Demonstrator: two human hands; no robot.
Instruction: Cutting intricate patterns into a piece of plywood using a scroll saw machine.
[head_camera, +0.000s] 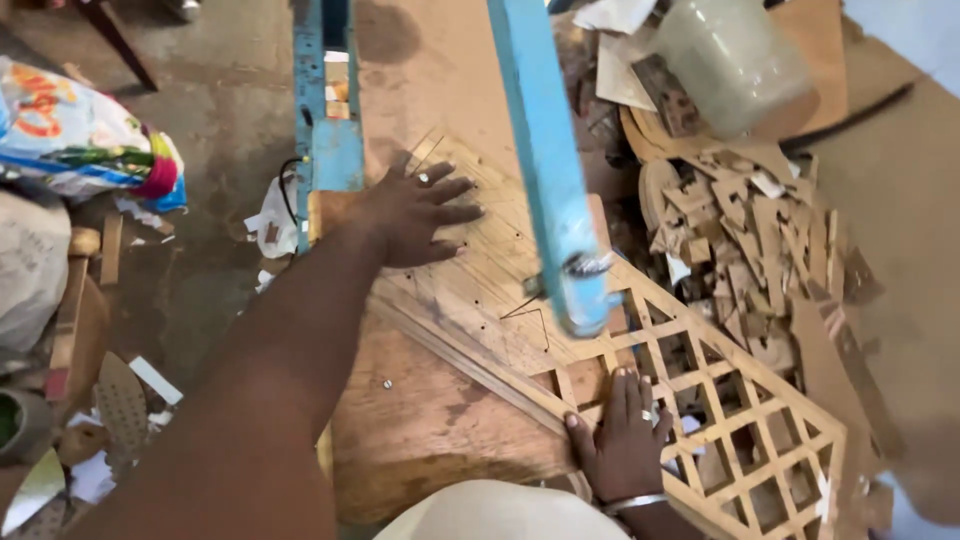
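Observation:
A flat wooden panel (500, 270) lies on the brown saw table (420, 430); its near right part is cut into a lattice of square openings (740, 420), its far part only carries pencil lines and small drilled holes. My left hand (420, 212) presses flat on the uncut far end, fingers spread, a ring on one finger. My right hand (625, 435) rests flat on the lattice's near edge, wearing a ring and a metal bangle. Between the hands the light-blue arm (550, 160) of a scroll saw reaches down to the panel at its blade head (585, 300).
A heap of small wooden offcuts (760, 240) lies right of the panel, with a clear plastic jar (730, 60) behind it. The saw's blue frame (325, 120) stands at the table's left edge. Bags, scraps and paper litter the concrete floor (200, 150) on the left.

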